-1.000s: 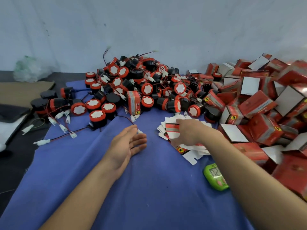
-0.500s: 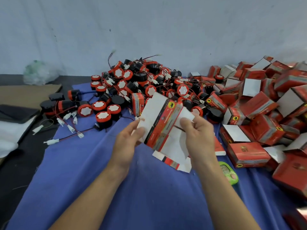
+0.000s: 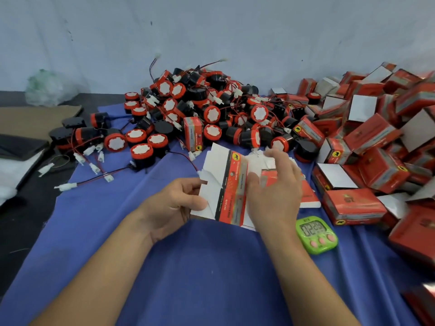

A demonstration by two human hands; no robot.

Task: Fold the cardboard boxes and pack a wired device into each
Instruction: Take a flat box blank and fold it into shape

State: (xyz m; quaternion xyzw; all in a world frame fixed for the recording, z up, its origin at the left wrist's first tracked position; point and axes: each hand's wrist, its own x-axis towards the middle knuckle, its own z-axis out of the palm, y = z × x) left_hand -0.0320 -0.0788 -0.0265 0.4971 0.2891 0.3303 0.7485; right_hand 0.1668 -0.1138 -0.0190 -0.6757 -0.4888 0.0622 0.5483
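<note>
Cardboard blank (image 3: 219,165): unfolded, held left of and beyond the green timer (image 3: 315,234).
Axis: red panel (image 3: 233,184) ran near-to-far, printed face up.
Hands: left hand (image 3: 171,208) pinched the white flap (image 3: 202,204); right hand (image 3: 275,191) gripped the right side.
Risk: uneven pull could crease off-score or tear a flap.

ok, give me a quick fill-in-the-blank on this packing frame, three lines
1. The left hand and right hand hold a flat cardboard box over a ____ cloth.
2. The digital timer near the right forearm has a ____ case.
3. The folded boxes are piled to the ____ of the wired devices.
Missing words: blue; green; right.
</note>
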